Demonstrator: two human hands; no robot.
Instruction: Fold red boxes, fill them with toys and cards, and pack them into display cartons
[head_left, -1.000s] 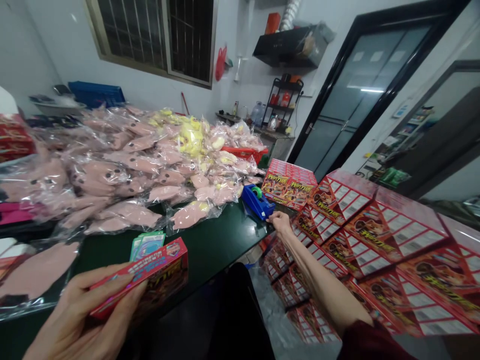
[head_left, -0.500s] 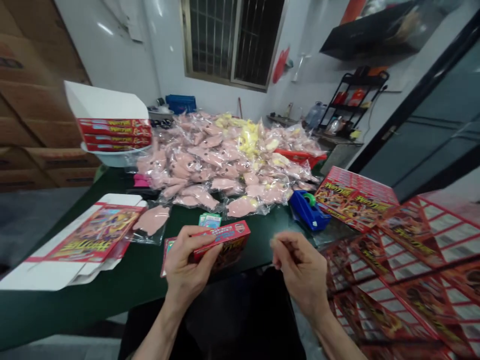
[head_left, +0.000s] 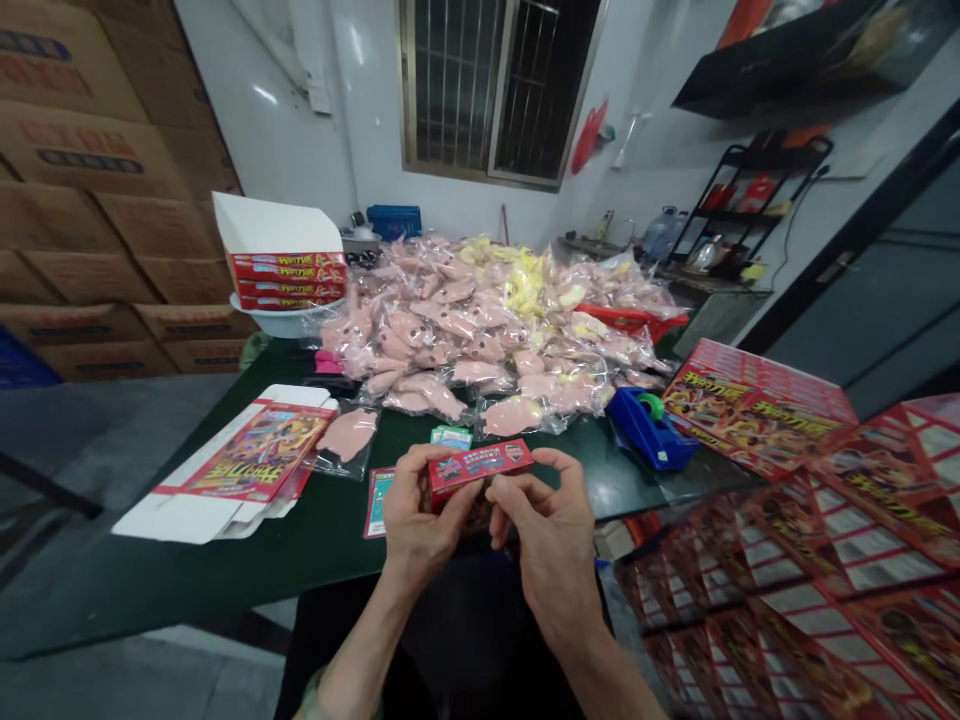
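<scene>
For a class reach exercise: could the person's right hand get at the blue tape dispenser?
Probably yes. The right hand is on the red box, so must let go first, but the tape dispenser sits nearby on the green table, nothing standing between.

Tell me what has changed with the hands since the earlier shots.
The right hand has come back from beside the blue tape dispenser and now grips the small red box at its right end. The left hand keeps hold of the box. The dispenser and the pile of bagged pink items stayed where they were.
</scene>
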